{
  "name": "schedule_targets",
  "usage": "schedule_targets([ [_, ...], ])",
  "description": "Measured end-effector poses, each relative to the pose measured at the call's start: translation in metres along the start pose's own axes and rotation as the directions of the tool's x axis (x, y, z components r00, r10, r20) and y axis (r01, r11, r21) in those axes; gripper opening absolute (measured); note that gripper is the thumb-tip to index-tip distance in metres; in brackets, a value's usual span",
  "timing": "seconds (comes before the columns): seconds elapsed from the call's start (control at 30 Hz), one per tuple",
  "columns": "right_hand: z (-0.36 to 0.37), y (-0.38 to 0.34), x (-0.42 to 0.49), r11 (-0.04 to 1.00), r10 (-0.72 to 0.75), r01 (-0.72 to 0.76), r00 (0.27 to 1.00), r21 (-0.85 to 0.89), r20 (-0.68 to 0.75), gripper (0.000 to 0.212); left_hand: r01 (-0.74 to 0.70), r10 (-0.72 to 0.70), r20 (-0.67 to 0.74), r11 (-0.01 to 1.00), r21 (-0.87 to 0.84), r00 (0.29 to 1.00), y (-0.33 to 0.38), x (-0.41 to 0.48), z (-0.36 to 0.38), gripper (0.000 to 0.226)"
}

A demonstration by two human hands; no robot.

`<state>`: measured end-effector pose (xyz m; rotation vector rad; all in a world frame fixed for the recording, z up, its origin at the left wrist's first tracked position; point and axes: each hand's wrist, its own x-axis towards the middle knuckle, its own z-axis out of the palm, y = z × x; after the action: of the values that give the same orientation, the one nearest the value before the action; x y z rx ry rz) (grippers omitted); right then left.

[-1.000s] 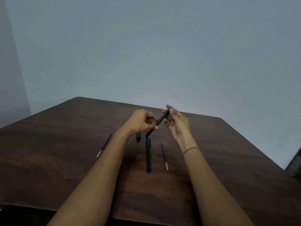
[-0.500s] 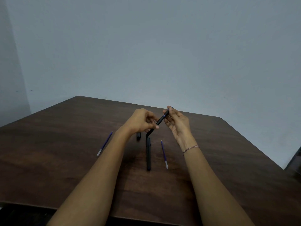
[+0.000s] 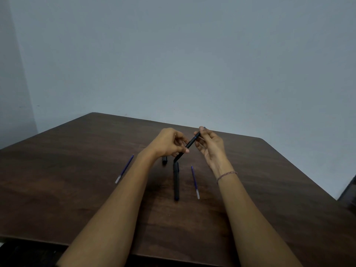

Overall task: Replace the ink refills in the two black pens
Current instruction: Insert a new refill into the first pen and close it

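- Centre of the frame, above the table [image 3: 269, 189]: both hands hold one black pen [image 3: 189, 144], which slants from upper right down to lower left, clear of the wood.
- The left hand [image 3: 169, 144] has its fingers curled round the pen's lower half, thumb and forefinger pinching it.
- The right hand [image 3: 211, 146] is half open, palm toward the camera. Its fingertips pinch the pen's upper end. A blue speck shows at that tip, too small to say whether it is a refill's end.
- The second black pen [image 3: 176, 183] lies on the table just below the hands, pointing toward the camera.
- One blue refill [image 3: 195, 182] lies just right of it; another blue refill [image 3: 124, 169] lies well apart at centre left.
- A small black piece [image 3: 164, 160], probably a cap or end plug, sits under the left wrist.
- The step in hand looks like working the refill at the pen's upper end, in or out; I cannot tell which.
- To do it well:
  - keep the left hand's grip firm and still;
  - let the right fingertips move straight along the barrel's axis, since a sideways pull could bend the thin refill;
  - stay over the table so a dropped part lands in reach.
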<state>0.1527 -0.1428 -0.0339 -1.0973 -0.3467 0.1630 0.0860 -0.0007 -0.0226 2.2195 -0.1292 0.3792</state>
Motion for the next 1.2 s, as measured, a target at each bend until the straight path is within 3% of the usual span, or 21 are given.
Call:
schedule_targets([
  [0.17, 0.0001, -0.0002, 0.0014, 0.998, 0.03, -0.033, 0.998, 0.057, 0.046, 0.029, 0.008, -0.008, -0.011, 1.0, 0.003, 1.0, -0.0004, 0.0012, -0.0011, 0.032],
  [0.4, 0.0005, -0.0008, 0.0003, 1.0, 0.014, -0.013, 0.999, -0.015, 0.042, 0.014, -0.005, 0.005, -0.002, 1.0, -0.017, 1.0, 0.002, 0.0008, -0.0012, 0.031],
  [0.63, -0.0011, -0.0026, 0.0006, 0.998, 0.019, -0.027, 0.991, 0.058, 0.136, 0.026, -0.006, 0.005, -0.003, 1.0, -0.023, 1.0, 0.0018, 0.0012, -0.0009, 0.032],
  [0.83, -0.0017, -0.0042, 0.0002, 0.998, 0.019, -0.023, 0.998, 0.053, 0.061, 0.008, -0.012, 0.012, 0.003, 1.0, -0.021, 1.0, 0.0028, 0.0022, 0.0009, 0.031],
  [1.03, -0.0015, -0.0044, 0.001, 0.996, 0.003, -0.012, 0.995, 0.085, 0.104, 0.02, 0.004, -0.004, -0.011, 1.0, -0.015, 1.0, 0.001, 0.004, 0.0008, 0.031],
  [1.2, -0.0025, -0.0043, 0.0011, 0.998, 0.002, -0.006, 0.998, 0.069, 0.055, 0.007, 0.001, -0.002, -0.013, 1.0, -0.017, 1.0, 0.0014, 0.0028, 0.0017, 0.031],
])
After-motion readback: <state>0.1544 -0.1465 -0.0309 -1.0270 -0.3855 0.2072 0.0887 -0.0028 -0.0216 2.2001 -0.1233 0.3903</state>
